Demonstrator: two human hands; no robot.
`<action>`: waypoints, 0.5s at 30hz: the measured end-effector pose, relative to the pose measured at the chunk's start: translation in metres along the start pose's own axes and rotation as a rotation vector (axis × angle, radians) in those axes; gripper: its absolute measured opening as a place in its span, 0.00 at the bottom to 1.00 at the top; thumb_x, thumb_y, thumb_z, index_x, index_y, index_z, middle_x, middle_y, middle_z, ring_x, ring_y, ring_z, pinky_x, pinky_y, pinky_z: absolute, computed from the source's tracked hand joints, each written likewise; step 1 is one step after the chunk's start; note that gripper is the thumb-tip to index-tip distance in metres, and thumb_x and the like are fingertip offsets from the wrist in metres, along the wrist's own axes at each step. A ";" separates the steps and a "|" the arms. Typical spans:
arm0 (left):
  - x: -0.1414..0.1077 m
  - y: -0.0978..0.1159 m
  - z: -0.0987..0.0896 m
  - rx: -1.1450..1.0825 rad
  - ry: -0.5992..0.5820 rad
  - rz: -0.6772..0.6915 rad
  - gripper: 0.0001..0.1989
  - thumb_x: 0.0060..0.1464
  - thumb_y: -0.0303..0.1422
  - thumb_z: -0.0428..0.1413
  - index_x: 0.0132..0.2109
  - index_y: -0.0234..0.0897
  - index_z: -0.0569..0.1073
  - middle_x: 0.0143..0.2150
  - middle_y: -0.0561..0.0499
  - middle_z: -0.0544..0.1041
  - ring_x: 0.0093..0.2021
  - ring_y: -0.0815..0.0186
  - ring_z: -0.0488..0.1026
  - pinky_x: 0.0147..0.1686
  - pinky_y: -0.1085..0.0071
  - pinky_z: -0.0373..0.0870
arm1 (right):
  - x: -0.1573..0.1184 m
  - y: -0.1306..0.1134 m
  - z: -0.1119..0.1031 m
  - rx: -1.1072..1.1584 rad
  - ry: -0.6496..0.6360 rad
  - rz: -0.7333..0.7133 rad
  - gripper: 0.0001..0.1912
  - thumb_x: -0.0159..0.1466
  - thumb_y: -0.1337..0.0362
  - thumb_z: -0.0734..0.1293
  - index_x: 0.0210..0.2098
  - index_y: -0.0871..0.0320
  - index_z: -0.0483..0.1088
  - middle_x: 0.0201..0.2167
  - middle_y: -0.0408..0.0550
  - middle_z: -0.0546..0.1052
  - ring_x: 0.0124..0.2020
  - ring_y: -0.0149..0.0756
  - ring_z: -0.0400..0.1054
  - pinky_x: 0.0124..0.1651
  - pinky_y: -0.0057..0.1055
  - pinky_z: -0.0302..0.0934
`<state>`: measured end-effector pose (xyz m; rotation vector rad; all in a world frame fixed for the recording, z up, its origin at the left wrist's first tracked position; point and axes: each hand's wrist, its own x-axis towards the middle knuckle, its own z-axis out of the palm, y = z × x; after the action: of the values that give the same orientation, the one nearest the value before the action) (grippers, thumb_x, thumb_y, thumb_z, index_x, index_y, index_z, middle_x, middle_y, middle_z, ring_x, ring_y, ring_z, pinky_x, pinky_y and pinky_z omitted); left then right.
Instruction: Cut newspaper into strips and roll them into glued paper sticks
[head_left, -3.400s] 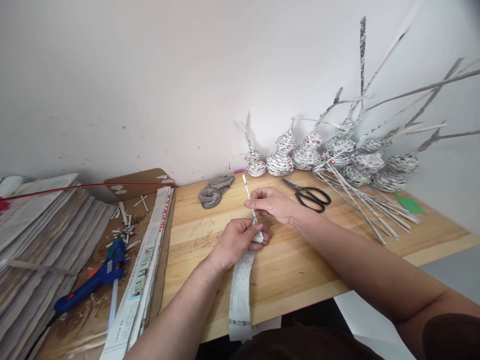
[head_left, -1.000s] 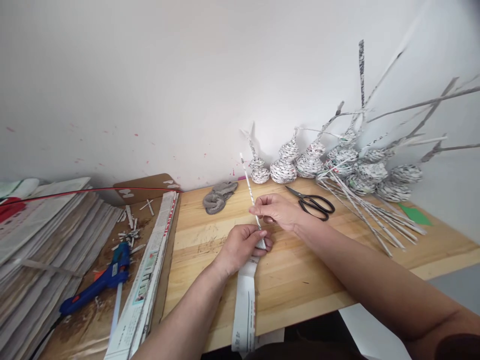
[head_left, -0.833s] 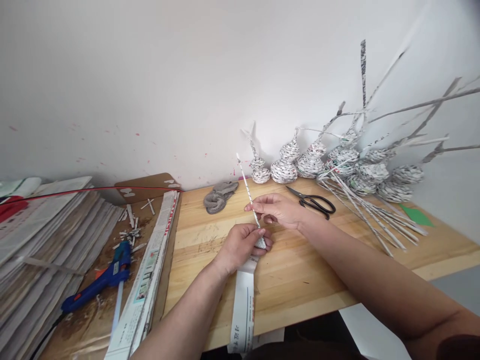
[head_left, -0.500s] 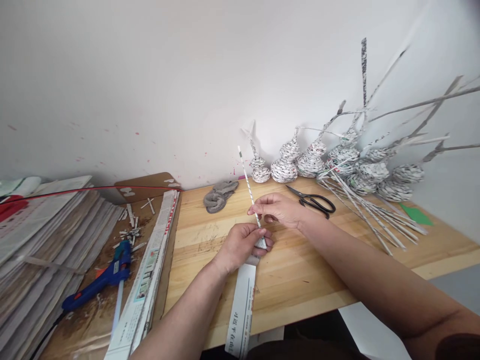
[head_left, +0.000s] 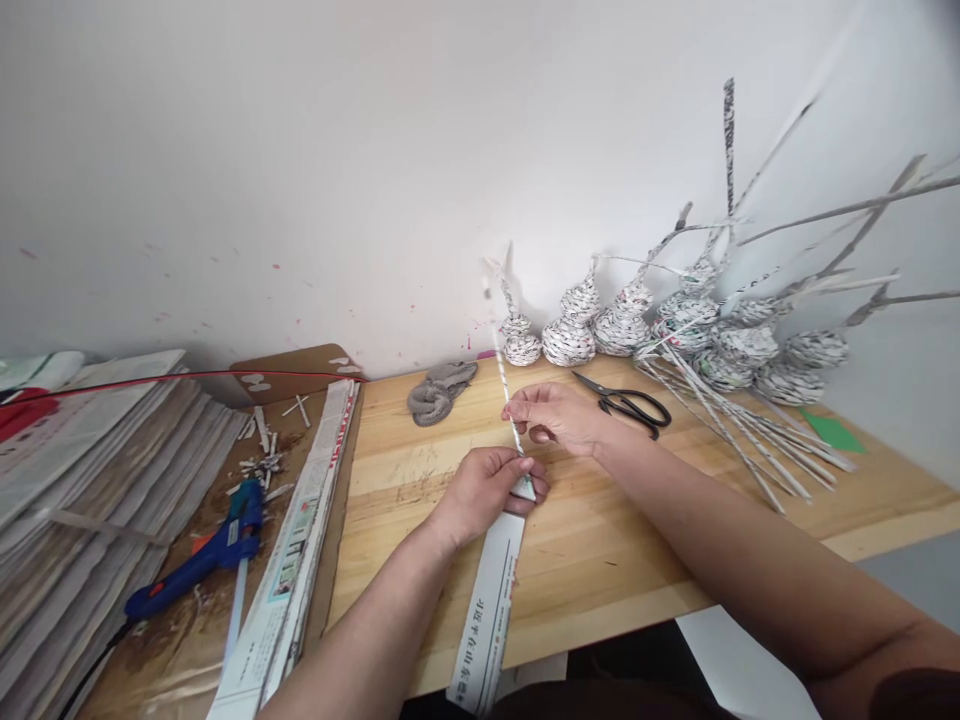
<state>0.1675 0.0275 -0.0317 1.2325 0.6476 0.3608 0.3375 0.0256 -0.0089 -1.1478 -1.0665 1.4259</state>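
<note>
A newspaper strip [head_left: 487,610] hangs from my left hand toward the table's front edge and narrows into a thin rolled paper tube [head_left: 504,378] pointing up and away. My left hand [head_left: 491,487] is closed on the strip where it meets the tube, thumb on top. Just above it, my right hand [head_left: 551,415] pinches the tube between thumb and fingertips. The far end of the tube is blurred against the wall.
Black scissors [head_left: 634,405], a grey cloth [head_left: 442,392] and a bundle of paper tubes [head_left: 750,440] lie on the wooden table [head_left: 390,520]. Woven paper gourds [head_left: 568,340] line the wall. At left are a blue glue gun [head_left: 225,548], folded newspaper strips [head_left: 300,550] and stacked newspapers [head_left: 97,500].
The tube's upper part has shifted slightly right and its tip is now blurred. The newspaper strip below my left hand has turned, showing more of its print. Both hands stay in nearly the same place.
</note>
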 end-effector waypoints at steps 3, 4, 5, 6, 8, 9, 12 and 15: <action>0.000 0.000 0.000 0.003 0.012 0.007 0.18 0.51 0.44 0.58 0.36 0.30 0.75 0.31 0.45 0.77 0.32 0.67 0.73 0.33 0.70 0.72 | 0.000 0.001 0.000 -0.075 -0.054 0.002 0.16 0.50 0.54 0.75 0.29 0.62 0.76 0.22 0.44 0.70 0.22 0.24 0.57 0.18 0.23 0.42; 0.001 0.000 0.000 0.007 0.012 0.009 0.18 0.51 0.44 0.58 0.36 0.30 0.75 0.31 0.45 0.77 0.32 0.67 0.73 0.33 0.70 0.72 | 0.001 0.001 0.000 -0.098 -0.025 -0.012 0.16 0.50 0.54 0.75 0.27 0.62 0.76 0.20 0.42 0.69 0.21 0.24 0.56 0.18 0.23 0.42; 0.001 0.000 0.000 0.010 0.013 0.011 0.18 0.51 0.44 0.58 0.36 0.30 0.75 0.31 0.45 0.77 0.32 0.67 0.73 0.33 0.70 0.72 | 0.002 0.002 0.000 -0.116 0.019 -0.033 0.16 0.49 0.54 0.76 0.25 0.62 0.74 0.19 0.41 0.67 0.20 0.23 0.54 0.18 0.23 0.41; 0.001 0.000 0.000 0.014 0.018 0.012 0.17 0.51 0.44 0.58 0.35 0.30 0.75 0.31 0.45 0.77 0.32 0.66 0.73 0.33 0.70 0.72 | 0.002 0.003 0.001 -0.130 0.062 -0.056 0.16 0.49 0.54 0.75 0.24 0.61 0.74 0.18 0.41 0.67 0.19 0.23 0.53 0.19 0.23 0.40; 0.001 0.000 0.001 0.025 0.037 0.015 0.17 0.50 0.44 0.58 0.35 0.31 0.75 0.31 0.46 0.77 0.31 0.66 0.73 0.33 0.69 0.72 | 0.002 0.003 0.002 -0.172 0.110 -0.088 0.18 0.51 0.51 0.74 0.25 0.61 0.74 0.18 0.40 0.66 0.19 0.24 0.52 0.19 0.24 0.41; 0.001 0.000 0.001 0.032 0.050 0.014 0.17 0.50 0.44 0.58 0.35 0.31 0.75 0.31 0.46 0.77 0.31 0.66 0.73 0.33 0.69 0.72 | 0.002 0.002 0.003 -0.211 0.119 -0.107 0.19 0.52 0.49 0.73 0.25 0.61 0.74 0.18 0.41 0.67 0.19 0.24 0.53 0.19 0.25 0.42; 0.002 0.000 0.001 0.048 0.059 0.013 0.16 0.50 0.44 0.58 0.33 0.32 0.75 0.30 0.46 0.77 0.30 0.65 0.73 0.32 0.69 0.72 | -0.001 -0.003 0.005 -0.407 0.168 -0.234 0.19 0.56 0.48 0.70 0.26 0.60 0.75 0.20 0.43 0.70 0.22 0.27 0.57 0.23 0.27 0.48; 0.002 -0.001 0.002 0.058 0.052 0.021 0.16 0.50 0.43 0.58 0.33 0.32 0.75 0.29 0.46 0.77 0.30 0.66 0.73 0.32 0.69 0.72 | -0.006 -0.007 0.008 -0.624 0.235 -0.393 0.18 0.59 0.49 0.67 0.26 0.59 0.75 0.23 0.44 0.73 0.25 0.30 0.61 0.27 0.28 0.51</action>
<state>0.1704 0.0270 -0.0325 1.2891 0.6943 0.3954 0.3315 0.0202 -0.0002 -1.3948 -1.5162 0.6415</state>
